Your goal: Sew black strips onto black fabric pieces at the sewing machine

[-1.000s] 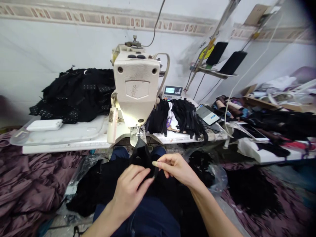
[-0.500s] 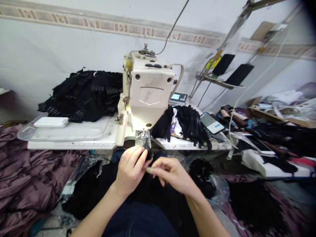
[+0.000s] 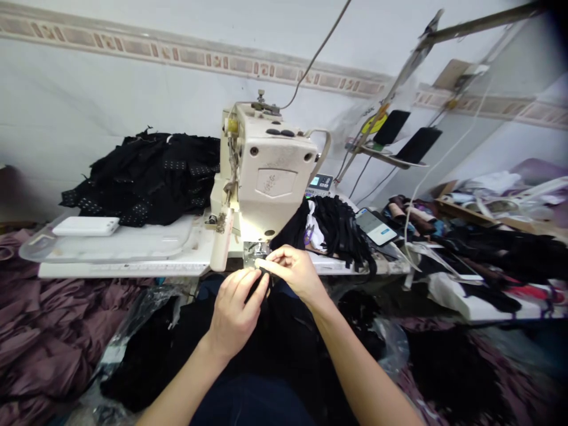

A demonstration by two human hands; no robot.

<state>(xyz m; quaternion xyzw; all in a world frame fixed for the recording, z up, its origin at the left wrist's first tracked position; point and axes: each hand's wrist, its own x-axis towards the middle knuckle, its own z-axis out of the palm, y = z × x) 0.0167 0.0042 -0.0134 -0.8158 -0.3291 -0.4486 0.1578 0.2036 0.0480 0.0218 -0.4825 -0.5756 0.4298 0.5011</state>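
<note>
black cloth (image 3: 265, 273), mostly hidden, is at the front edge of the tabletop (image 3: 124, 270), below the sewing machine (image 3: 275, 183), pinched by the left hand (image 3: 236, 315); the right hand (image 3: 293, 273) pinches it too. work seems midway, release not yet done; stitching cannot be told.

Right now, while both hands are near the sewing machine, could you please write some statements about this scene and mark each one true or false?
1. The left hand and right hand are close together at a black cloth. True.
2. No black thread is visible. False: two black thread cones are at the right.
3. A flat white box lies on a clear plastic tray. True.
4. The right hand holds snips. False: the purple snips lie by a white cloth.
5. A lit phone lies right of the sewing machine. True.
</note>
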